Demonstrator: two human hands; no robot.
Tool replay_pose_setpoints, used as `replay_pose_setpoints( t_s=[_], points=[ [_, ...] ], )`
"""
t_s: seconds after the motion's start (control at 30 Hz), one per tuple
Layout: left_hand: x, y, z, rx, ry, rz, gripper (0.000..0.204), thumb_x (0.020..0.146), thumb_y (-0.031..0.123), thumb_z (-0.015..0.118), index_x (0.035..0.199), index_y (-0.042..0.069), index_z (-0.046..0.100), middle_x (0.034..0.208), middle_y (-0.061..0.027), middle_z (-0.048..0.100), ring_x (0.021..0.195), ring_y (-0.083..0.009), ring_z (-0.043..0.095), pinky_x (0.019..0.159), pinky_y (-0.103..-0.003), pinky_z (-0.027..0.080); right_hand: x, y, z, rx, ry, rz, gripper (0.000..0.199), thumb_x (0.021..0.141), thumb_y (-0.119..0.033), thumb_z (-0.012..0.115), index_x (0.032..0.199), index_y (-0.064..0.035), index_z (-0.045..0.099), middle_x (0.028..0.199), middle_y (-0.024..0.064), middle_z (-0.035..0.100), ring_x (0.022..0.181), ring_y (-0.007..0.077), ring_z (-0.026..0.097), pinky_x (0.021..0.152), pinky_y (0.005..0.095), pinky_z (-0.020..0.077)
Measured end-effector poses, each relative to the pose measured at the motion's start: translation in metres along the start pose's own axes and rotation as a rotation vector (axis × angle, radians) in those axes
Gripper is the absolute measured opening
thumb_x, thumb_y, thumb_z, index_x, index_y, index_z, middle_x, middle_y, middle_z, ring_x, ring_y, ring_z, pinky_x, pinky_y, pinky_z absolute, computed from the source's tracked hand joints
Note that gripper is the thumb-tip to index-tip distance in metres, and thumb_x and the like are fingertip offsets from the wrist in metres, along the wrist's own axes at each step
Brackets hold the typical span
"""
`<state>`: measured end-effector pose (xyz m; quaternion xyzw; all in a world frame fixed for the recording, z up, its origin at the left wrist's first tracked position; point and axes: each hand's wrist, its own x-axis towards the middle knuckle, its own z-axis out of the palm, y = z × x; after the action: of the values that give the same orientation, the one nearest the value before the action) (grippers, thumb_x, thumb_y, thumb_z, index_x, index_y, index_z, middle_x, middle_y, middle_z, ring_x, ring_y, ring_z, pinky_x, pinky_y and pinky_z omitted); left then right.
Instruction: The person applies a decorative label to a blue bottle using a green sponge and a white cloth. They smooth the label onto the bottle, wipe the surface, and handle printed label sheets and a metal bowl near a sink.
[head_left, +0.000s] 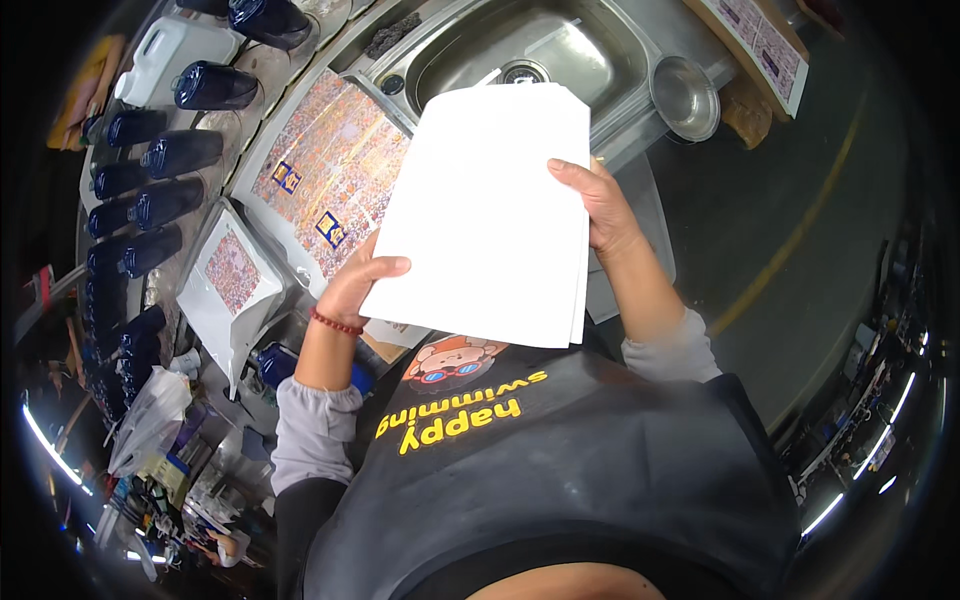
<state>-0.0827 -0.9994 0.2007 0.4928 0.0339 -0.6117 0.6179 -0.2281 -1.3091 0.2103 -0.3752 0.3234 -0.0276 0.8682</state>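
Between my two hands is a small stack of blank white paper sheets, held in front of my apron and partly over the near edge of the sink. The sheets' edges are slightly uneven along the right side. My left hand grips the lower left edge, thumb on top and fingers hidden underneath; a red bead bracelet circles that wrist. On the right edge, higher up, my right hand grips with its thumb on top too. Left of the stack lie printed sheets with a dense multicoloured pattern and small blue blocks.
A steel sink lies beyond the paper, with a metal bowl at its right. Dark blue bottles stand in rows at the left, near a white jug. A patterned sheet sits on a white stack. Another printed board is at upper right.
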Motion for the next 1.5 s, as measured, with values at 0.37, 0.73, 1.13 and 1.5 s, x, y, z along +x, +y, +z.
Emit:
replay_pose_setpoints(
  t_s=[0.37, 0.73, 1.13, 1.5],
  points=[
    [-0.12, -0.051, -0.042, -0.386, 0.443, 0.44, 0.077, 0.081, 0.014, 0.074, 0.147, -0.006, 0.041, 0.136, -0.0182, 0.06, 0.121, -0.0321, 0.063, 0.103, -0.043, 0.052, 0.07, -0.072, -0.23, 0.287, 0.798, -0.127, 0.058, 0.102, -0.037, 0.062, 0.132, 0.008, 0.043, 0.108, 0.0226, 0.062, 0.1, 0.0345, 0.067, 0.081, 0.0458, 0.0582],
    [-0.163, -0.091, -0.073, -0.636, 0.363, 0.703, 0.063, 0.095, 0.025, 0.063, 0.147, -0.005, 0.044, 0.14, -0.0204, 0.06, 0.125, -0.0355, 0.062, 0.108, -0.052, 0.049, 0.101, -0.078, -0.156, -0.471, 0.64, -0.263, 0.024, 0.099, -0.014, 0.057, 0.111, 0.0063, 0.059, 0.098, 0.0165, 0.068, 0.078, 0.0259, 0.073, 0.059, 0.0306, 0.0587],
    [-0.194, -0.103, -0.08, -0.647, 0.392, 0.749, 0.065, 0.096, 0.025, 0.065, 0.149, -0.004, 0.041, 0.143, -0.0212, 0.058, 0.127, -0.0362, 0.061, 0.111, -0.053, 0.047, 0.202, -0.022, -0.062, -1.237, 0.535, -0.235, 0.032, 0.097, -0.025, 0.056, 0.084, 0.0027, 0.064, 0.069, 0.013, 0.071, 0.064, 0.0196, 0.074, 0.065, 0.035, 0.0563],
    [-0.209, -0.114, -0.094, -0.661, 0.413, 0.737, 0.07, 0.094, 0.028, 0.066, 0.15, -0.005, 0.04, 0.143, -0.0217, 0.057, 0.128, -0.0372, 0.059, 0.109, -0.052, 0.047, 0.223, 0.015, -0.042, -0.882, 0.487, -0.164, 0.024, 0.096, -0.019, 0.056, 0.089, 0.0029, 0.064, 0.075, 0.0138, 0.071, 0.065, 0.0187, 0.073, 0.053, 0.0302, 0.0551]
  ],
)
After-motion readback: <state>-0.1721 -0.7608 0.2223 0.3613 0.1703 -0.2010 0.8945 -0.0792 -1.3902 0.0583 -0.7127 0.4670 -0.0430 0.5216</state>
